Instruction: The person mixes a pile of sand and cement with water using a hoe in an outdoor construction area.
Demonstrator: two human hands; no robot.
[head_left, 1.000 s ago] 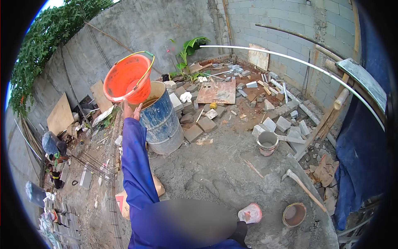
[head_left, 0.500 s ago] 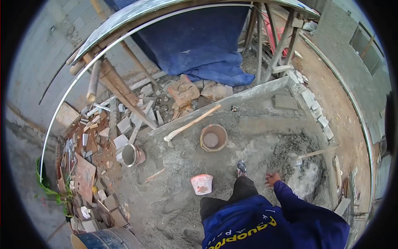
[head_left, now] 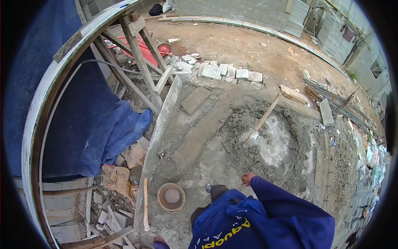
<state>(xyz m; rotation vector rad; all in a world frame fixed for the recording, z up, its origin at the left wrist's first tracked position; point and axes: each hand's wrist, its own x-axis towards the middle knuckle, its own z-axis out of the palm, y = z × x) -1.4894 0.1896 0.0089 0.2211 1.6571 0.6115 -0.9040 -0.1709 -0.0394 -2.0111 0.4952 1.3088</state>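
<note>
My right hand [head_left: 247, 178] hangs beside the dark blue sleeve, near the edge of the wet grey mortar [head_left: 236, 153]. Its fingers are loosely apart and nothing shows in them. My left hand [head_left: 159, 239] is partly visible at the bottom edge, small and blurred; its fingers cannot be made out. Nearby lies a wooden-handled tool [head_left: 146, 203], its lower end close to that hand. A round bucket [head_left: 171, 198] with greyish contents stands between my hands. A hoe-like tool [head_left: 267, 114] rests in the mortar, its wooden handle slanting up to the right.
A low concrete edge [head_left: 162, 120] runs beside a flat slab [head_left: 195, 100]. White blocks [head_left: 242, 74] line the far side. Blue tarp [head_left: 95, 128] hangs left under a wooden-framed shelter. Rubble lies lower left, metal rods [head_left: 338, 107] at right. My shoe [head_left: 208, 187] shows near the bucket.
The view has swung right, so the mortar is more central and the tarp is at left. My left hand has appeared at the bottom; the pink-white bucket and metal bucket are out of sight.
</note>
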